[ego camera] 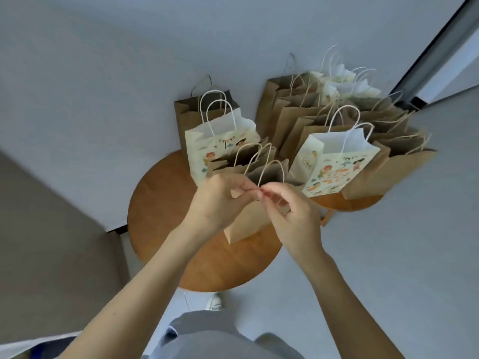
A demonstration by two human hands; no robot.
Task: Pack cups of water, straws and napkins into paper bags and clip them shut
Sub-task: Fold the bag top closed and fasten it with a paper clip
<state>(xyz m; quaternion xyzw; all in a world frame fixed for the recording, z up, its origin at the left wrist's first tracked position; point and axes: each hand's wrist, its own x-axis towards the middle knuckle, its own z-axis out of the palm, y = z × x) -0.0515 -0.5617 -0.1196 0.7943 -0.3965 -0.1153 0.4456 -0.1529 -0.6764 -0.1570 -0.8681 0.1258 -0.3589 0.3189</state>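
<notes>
A pale grey floor [77,73] fills most of the view, seen from above. On it stands a round wooden table [160,216], and a second wooden table [350,204] stands just beside it to the right, mostly hidden under bags. That second table carries a tight cluster of brown bags [293,120] standing upright with their twisted handles up. Something white shows among the farthest ones, too blurred to name.

At the front of the cluster stands a printed cream bag [334,164] with its mouth open. Another printed bag [220,143] stands at the far edge of the near table, with a plain brown one [186,112] right behind it.

The brown paper bag [248,224] being handled stands on the near table, in front of the printed bags, with its handles [269,169] upright.

The left hand [217,200] and the right hand [295,218] meet at its top edge. The fingers [246,189] of both are drawn narrow, pinching the paper at one spot. A small reddish speck sits between the fingertips, too small to identify.
</notes>
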